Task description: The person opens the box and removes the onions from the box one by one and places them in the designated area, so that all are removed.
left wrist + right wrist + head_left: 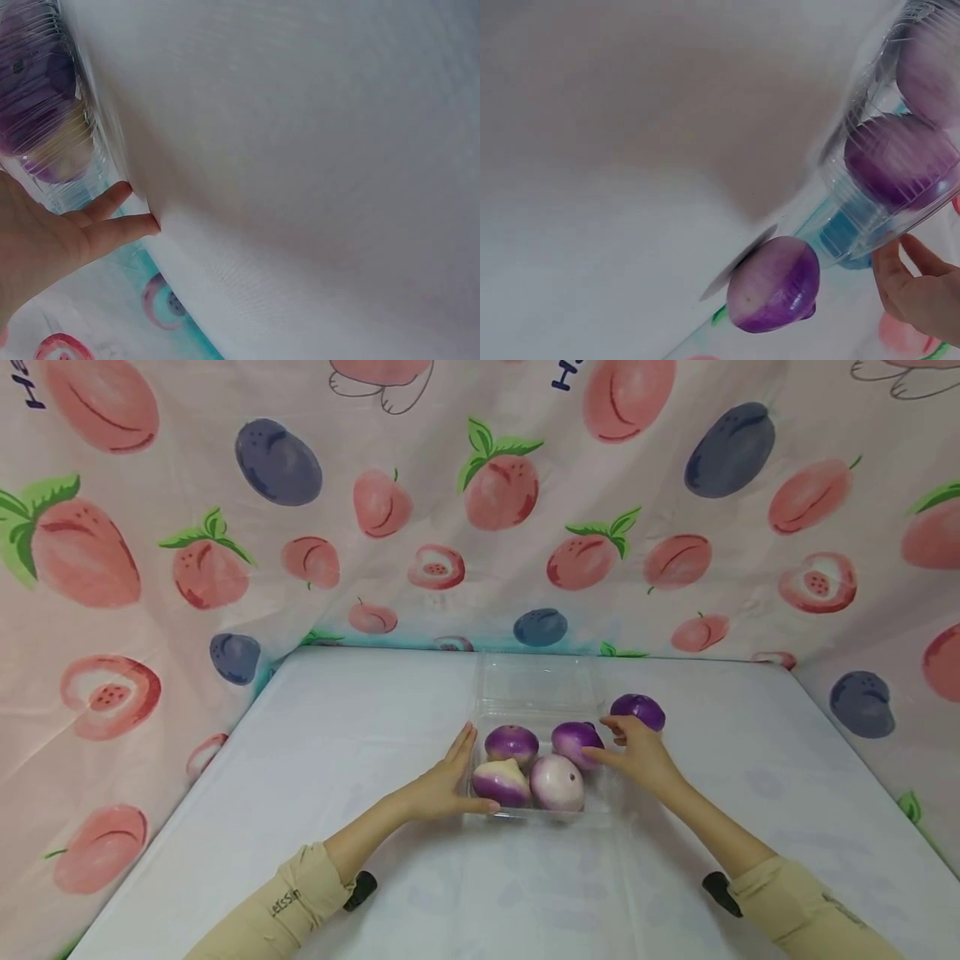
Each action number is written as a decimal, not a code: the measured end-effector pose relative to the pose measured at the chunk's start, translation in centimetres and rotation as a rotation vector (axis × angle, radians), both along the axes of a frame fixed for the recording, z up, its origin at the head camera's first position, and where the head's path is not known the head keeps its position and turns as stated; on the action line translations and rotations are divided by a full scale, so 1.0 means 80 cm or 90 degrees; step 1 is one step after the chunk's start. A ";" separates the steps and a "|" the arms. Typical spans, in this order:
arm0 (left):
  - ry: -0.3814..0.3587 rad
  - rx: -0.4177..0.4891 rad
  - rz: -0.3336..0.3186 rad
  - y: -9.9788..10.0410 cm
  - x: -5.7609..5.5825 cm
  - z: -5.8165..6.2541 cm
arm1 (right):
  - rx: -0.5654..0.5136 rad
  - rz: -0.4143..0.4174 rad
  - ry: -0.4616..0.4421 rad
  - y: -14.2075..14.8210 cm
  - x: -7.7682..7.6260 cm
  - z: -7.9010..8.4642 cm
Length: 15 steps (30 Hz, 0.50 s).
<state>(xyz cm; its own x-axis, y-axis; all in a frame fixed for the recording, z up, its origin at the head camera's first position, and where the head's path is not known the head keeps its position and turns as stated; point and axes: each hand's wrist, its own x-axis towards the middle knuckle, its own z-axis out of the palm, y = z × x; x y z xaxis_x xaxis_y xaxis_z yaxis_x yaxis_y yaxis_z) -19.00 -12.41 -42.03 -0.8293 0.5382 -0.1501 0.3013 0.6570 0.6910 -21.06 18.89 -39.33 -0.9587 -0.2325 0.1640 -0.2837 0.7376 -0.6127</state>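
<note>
Evidently, 4 onions (557, 783) sit in the clear box (602, 793) and a 5th onion (639, 707) lies outside; judged firm and slippery, each wants gripping around its widest part. The left hand (442, 783) rests released alongside; whether the right hand (639, 755) grasps anything cannot be told. White tabletop (367, 718), fruit-printed cloth (427, 460) behind.
</note>
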 end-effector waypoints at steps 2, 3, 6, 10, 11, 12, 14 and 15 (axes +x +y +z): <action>-0.003 0.001 0.001 -0.001 0.000 0.000 | 0.030 0.003 0.012 -0.005 -0.001 0.001; -0.004 0.002 0.002 -0.001 0.000 0.000 | 0.047 0.004 0.015 -0.007 -0.001 0.001; -0.005 0.008 0.004 -0.001 0.000 0.001 | 0.081 0.010 0.017 -0.013 -0.001 0.002; -0.007 0.011 0.004 0.000 0.001 0.001 | 0.111 0.002 0.004 -0.019 0.000 0.002; -0.007 0.011 0.003 0.000 0.001 0.001 | 0.116 -0.001 0.003 -0.020 0.000 0.001; -0.006 0.012 0.003 0.000 0.001 0.001 | 0.123 -0.002 0.003 -0.021 0.001 0.001; -0.006 0.009 0.003 0.000 0.002 0.002 | 0.125 -0.002 0.010 -0.023 0.001 0.002; -0.005 0.009 0.003 0.000 0.002 0.002 | 0.127 -0.001 0.015 -0.024 0.001 0.002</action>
